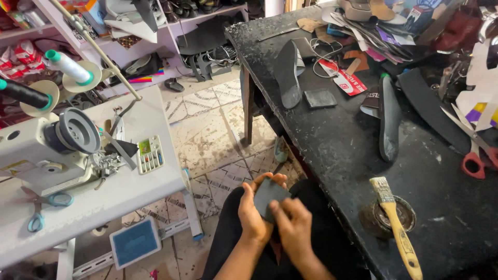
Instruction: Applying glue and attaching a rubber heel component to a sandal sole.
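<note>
Dark leather piece (268, 197) sits over the person's lap, near the desk (342, 150), left hand (252, 215) cupping it, right hand (293, 225) fingers pressing its face. Looks mid-smoothing; probably needs firm, even pressure next.

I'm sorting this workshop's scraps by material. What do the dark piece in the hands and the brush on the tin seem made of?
Dark piece: matte black, thin sheet, probably leather or rubber; can't tell which. Brush: pale wooden handle, light bristles, on a round tin, seemingly metal, grimy.
</note>
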